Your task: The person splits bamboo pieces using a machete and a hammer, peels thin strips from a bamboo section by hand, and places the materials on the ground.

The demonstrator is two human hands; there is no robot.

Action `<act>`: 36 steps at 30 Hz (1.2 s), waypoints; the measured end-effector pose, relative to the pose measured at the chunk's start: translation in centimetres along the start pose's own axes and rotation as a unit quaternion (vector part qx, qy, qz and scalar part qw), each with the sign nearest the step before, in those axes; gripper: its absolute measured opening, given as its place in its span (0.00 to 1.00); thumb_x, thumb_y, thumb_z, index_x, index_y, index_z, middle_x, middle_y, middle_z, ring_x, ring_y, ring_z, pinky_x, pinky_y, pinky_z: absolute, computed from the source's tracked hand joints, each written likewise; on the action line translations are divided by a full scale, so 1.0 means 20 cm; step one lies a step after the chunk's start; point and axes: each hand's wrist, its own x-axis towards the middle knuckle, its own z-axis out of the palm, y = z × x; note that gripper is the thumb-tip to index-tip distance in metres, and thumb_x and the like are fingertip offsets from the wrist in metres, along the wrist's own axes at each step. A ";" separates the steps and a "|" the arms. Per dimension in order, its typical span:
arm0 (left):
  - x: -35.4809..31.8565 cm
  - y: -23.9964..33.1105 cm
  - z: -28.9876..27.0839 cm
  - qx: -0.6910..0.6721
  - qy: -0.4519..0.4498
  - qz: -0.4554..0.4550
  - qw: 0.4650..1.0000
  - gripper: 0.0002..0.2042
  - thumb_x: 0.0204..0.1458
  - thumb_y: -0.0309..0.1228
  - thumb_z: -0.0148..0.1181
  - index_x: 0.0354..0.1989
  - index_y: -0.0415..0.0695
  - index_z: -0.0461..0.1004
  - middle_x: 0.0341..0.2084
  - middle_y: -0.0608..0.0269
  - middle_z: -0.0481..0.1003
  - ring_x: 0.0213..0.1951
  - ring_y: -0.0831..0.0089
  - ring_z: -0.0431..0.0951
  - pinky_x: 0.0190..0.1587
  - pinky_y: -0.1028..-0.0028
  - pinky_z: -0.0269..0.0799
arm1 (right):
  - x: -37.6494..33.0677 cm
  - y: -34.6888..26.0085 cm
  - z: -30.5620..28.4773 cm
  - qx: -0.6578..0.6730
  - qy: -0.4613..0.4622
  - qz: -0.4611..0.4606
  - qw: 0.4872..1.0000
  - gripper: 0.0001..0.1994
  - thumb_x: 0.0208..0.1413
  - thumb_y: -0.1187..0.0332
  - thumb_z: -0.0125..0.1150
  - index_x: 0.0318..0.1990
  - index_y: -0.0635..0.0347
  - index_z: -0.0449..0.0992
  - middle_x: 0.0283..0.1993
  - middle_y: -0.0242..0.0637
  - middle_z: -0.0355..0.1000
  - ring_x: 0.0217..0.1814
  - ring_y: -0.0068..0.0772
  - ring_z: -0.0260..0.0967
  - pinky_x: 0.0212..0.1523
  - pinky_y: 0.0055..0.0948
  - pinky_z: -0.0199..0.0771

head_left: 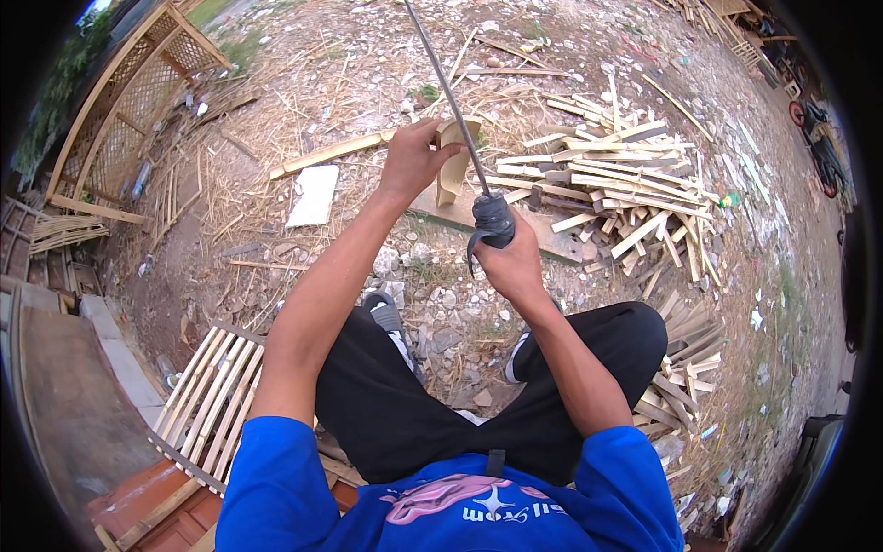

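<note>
My right hand point(511, 262) is closed round the black-wrapped handle of a long machete point(448, 87). Its narrow metal blade points up and away, a strip of the wrapping hanging loose by the handle. My left hand point(414, 158) pinches the upper part of a curved piece of split bamboo point(451, 179), which stands nearly upright just left of the blade. Below it, a flat wooden board point(556, 243) lies on the ground. From this view I cannot tell whether the blade touches the bamboo.
A heap of split bamboo point(635, 184) lies to the right, with another pile point(685, 368) beside my right knee. Left of me are a slatted bamboo panel point(207, 396), a white slab point(313, 196) and a bamboo lattice frame point(120, 120). Rubble and straw cover the ground.
</note>
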 end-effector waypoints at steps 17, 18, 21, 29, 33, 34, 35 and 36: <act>0.03 -0.03 0.07 -0.001 -0.038 -0.040 0.998 0.15 0.44 0.40 0.72 0.30 0.40 0.78 0.19 0.54 0.78 0.22 0.61 0.80 0.26 0.68 0.72 | 0.02 0.05 0.00 -0.003 0.028 -0.026 0.999 0.14 0.41 0.71 0.66 0.37 0.64 0.72 0.30 0.44 0.74 0.32 0.37 0.72 0.39 0.33 0.71; 0.05 -0.01 0.06 -0.007 -0.031 -0.028 0.999 0.15 0.44 0.39 0.72 0.29 0.40 0.79 0.19 0.54 0.78 0.22 0.62 0.80 0.26 0.69 0.72 | 0.03 0.03 -0.01 0.001 0.029 -0.035 0.999 0.14 0.41 0.72 0.65 0.37 0.63 0.72 0.30 0.43 0.74 0.32 0.36 0.72 0.39 0.33 0.71; 0.08 0.02 -0.01 0.000 -0.007 -0.008 1.000 0.15 0.44 0.39 0.72 0.28 0.39 0.79 0.19 0.55 0.78 0.22 0.63 0.80 0.26 0.70 0.72 | 0.02 -0.07 -0.03 0.010 0.017 -0.050 0.999 0.14 0.41 0.72 0.65 0.37 0.63 0.72 0.30 0.42 0.74 0.31 0.34 0.71 0.39 0.32 0.71; -0.13 -0.21 0.25 -0.006 -0.126 -0.102 0.987 0.28 0.38 0.45 0.75 0.47 0.42 0.76 0.33 0.52 0.81 0.35 0.58 0.82 0.39 0.64 0.75 | 0.05 0.15 0.02 0.022 0.026 -0.028 0.999 0.13 0.41 0.75 0.63 0.37 0.63 0.73 0.28 0.39 0.73 0.30 0.29 0.69 0.37 0.30 0.70; -0.11 -0.18 0.28 -0.035 -0.063 -0.144 0.987 0.23 0.39 0.45 0.74 0.40 0.44 0.79 0.30 0.55 0.81 0.32 0.61 0.82 0.35 0.66 0.75 | 0.03 0.13 0.02 0.023 0.031 -0.002 0.999 0.13 0.40 0.75 0.64 0.37 0.63 0.72 0.28 0.39 0.73 0.30 0.30 0.69 0.37 0.30 0.70; -0.11 -0.17 0.29 -0.035 -0.063 -0.144 0.987 0.23 0.39 0.45 0.74 0.40 0.44 0.79 0.30 0.55 0.81 0.32 0.61 0.82 0.35 0.66 0.75 | 0.03 0.13 0.03 0.023 0.032 -0.016 0.999 0.13 0.40 0.75 0.64 0.37 0.63 0.72 0.28 0.39 0.73 0.30 0.31 0.69 0.37 0.31 0.70; -0.11 -0.16 0.30 -0.029 -0.047 -0.154 0.987 0.21 0.40 0.46 0.74 0.38 0.45 0.80 0.28 0.57 0.81 0.31 0.61 0.82 0.34 0.66 0.75 | 0.04 0.13 0.03 0.023 0.034 -0.030 0.999 0.13 0.40 0.75 0.64 0.37 0.63 0.72 0.28 0.40 0.73 0.29 0.31 0.69 0.37 0.31 0.70; -0.11 -0.15 0.31 -0.023 -0.032 -0.164 0.986 0.19 0.40 0.47 0.73 0.36 0.46 0.82 0.26 0.58 0.81 0.30 0.62 0.82 0.33 0.66 0.74 | 0.04 0.13 0.02 0.023 0.033 -0.030 0.999 0.13 0.40 0.75 0.64 0.37 0.63 0.72 0.28 0.40 0.73 0.29 0.31 0.69 0.37 0.31 0.70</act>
